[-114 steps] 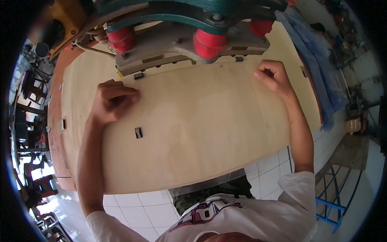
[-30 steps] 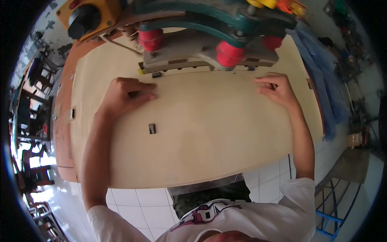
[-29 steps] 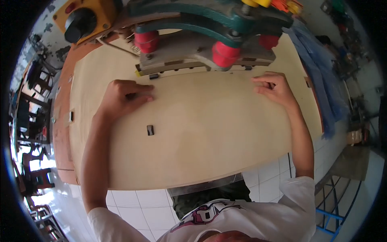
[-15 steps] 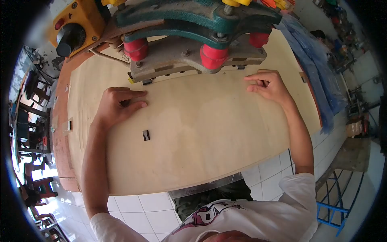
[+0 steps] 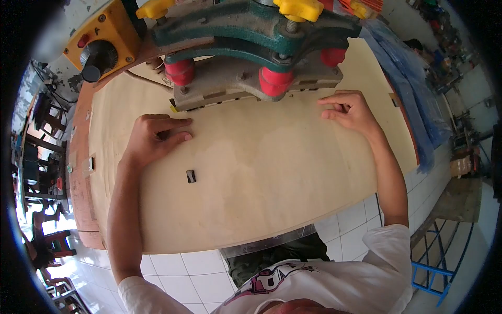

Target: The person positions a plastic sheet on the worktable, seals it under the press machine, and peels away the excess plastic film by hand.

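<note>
Resting on a pale, wide sheet (image 5: 251, 209), my left hand (image 5: 159, 137) has its thumb and index finger apart, with nothing visible between them. Across the sheet, my right hand (image 5: 345, 111) lies with bent fingers, thumb and fingertips apart, holding nothing I can make out. Between and beyond the hands, a grey metal plate (image 5: 219, 86) with red rubber mounts (image 5: 276, 81) hangs from a green cast frame (image 5: 230, 36) and sits low over the sheet. A small black block (image 5: 191, 176) lies on the sheet, nearer to me than my left hand.
A yellow control box (image 5: 112, 34) with a black knob (image 5: 98, 58) is at the upper left. Yellow star knobs (image 5: 298, 9) top the frame. Blue plastic sheeting (image 5: 413, 99) hangs along the right edge. A blue metal stand (image 5: 434, 275) is at the lower right.
The plate has come down closer to the sheet, covering the small dark blocks seen at its front edge. Since the earliest frame, my fingers have spread apart; over the last half second both hands stay put.
</note>
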`<state>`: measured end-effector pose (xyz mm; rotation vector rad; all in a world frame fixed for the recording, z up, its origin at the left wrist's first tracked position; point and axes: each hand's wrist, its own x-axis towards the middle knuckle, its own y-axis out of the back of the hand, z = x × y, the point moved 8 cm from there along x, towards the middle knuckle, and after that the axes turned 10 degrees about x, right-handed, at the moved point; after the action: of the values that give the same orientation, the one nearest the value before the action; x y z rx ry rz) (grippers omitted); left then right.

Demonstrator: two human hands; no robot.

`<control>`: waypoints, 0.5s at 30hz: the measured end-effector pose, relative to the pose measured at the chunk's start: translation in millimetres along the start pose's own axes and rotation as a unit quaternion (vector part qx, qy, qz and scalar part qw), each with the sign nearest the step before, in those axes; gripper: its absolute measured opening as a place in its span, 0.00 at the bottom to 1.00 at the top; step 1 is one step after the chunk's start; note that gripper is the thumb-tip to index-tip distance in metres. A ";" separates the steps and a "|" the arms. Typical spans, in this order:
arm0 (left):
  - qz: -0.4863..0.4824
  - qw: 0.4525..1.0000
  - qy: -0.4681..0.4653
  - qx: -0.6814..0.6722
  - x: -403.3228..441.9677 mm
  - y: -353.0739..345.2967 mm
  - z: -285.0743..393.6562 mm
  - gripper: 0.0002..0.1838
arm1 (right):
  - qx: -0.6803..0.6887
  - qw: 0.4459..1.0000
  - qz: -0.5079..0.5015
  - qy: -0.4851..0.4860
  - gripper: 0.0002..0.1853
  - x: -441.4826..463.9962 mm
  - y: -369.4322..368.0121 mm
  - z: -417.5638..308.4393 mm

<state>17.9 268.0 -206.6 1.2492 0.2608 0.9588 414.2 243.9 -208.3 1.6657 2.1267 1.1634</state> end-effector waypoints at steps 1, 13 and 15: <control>0.000 1.000 0.004 -0.004 0.1 0.3 0.3 0.16 | 0.002 1.000 0.002 0.002 0.16 0.0 0.0 0.1; 0.010 1.000 -0.013 0.009 0.6 3.4 4.8 0.16 | 0.001 1.000 0.004 -0.003 0.16 -0.5 0.0 -2.2; 0.005 1.000 -0.010 0.012 0.7 3.2 4.7 0.16 | -0.001 1.000 0.004 -0.001 0.16 -0.5 -0.2 -3.1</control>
<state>19.8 265.4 -202.0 1.2825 0.2508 0.9533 412.4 242.1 -206.5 1.6757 2.1191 1.1637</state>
